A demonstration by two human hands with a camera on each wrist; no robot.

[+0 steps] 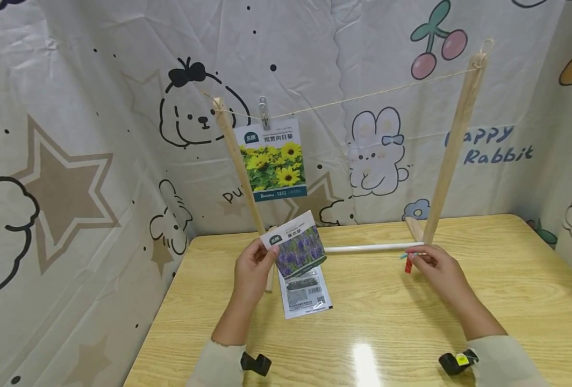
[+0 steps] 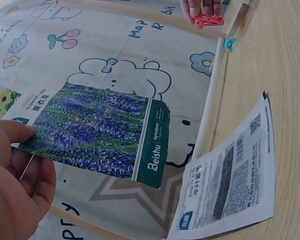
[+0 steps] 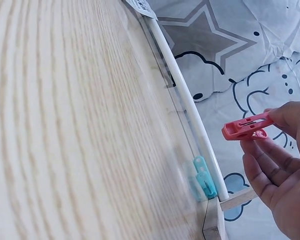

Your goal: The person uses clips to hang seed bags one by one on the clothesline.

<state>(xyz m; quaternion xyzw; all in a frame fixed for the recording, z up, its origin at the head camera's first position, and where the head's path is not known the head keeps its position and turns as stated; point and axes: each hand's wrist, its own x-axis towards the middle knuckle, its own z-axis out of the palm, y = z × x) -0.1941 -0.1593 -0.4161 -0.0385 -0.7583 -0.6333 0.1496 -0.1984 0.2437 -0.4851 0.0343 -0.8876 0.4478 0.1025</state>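
Observation:
My left hand (image 1: 254,266) pinches a lavender seed packet (image 1: 299,248) by its left edge, thumb on the printed front. Between the thumb and fingers of my right hand (image 1: 438,269) is a red clothespin (image 3: 245,126), held above the table. A turquoise clothespin (image 3: 205,179) lies by the white rod, just beyond that hand. Under the lavender packet a second seed packet (image 1: 307,295) lies on the table with its printed back up. A sunflower seed packet (image 1: 273,166) hangs from the string by a grey clip (image 1: 264,114).
Two wooden posts (image 1: 452,148) carry a sagging string (image 1: 368,97) above the table (image 1: 392,322). A white rod (image 1: 368,248) runs between their bases. Behind stands a printed cloth backdrop (image 1: 121,80).

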